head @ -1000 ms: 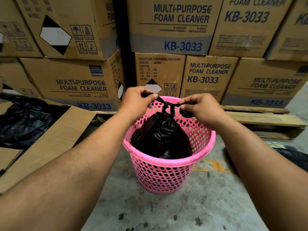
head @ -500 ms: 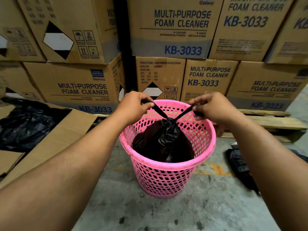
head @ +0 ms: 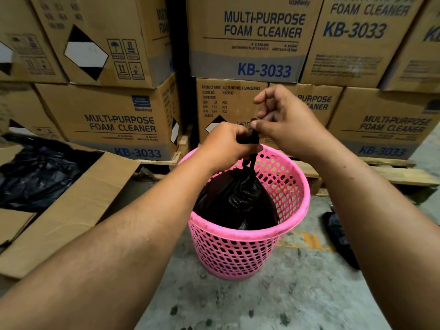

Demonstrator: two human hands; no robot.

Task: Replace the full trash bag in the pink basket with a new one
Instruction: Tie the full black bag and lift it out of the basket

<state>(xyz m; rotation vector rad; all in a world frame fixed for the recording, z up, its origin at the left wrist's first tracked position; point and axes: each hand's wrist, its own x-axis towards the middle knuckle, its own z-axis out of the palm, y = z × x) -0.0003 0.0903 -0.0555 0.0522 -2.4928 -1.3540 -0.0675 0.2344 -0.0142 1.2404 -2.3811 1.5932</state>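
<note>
Black trash bag (head: 238,198) below both hands (head: 257,134), inside pink basket (head: 238,253)

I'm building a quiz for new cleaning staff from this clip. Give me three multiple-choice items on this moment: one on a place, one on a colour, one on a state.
1. Where is the tied black trash bag?
A. On the floor beside the basket
B. Inside the pink basket
C. On top of a carton

2. What colour is the print on the foam cleaner cartons?
A. Red
B. Green
C. Blue

3. What are the hands doing?
A. Both at the bag's gathered neck
B. Both resting on the basket rim
C. One holding a carton flap

Key: 1 B, the bag's bulk sits below the rim, within the mesh wall. 2 C, "MULTI-PURPOSE FOAM CLEANER" and "KB-3033" are blue. 3 A, the left hand grips the twisted neck above the basket and the right hand pinches its tip just above.
</note>
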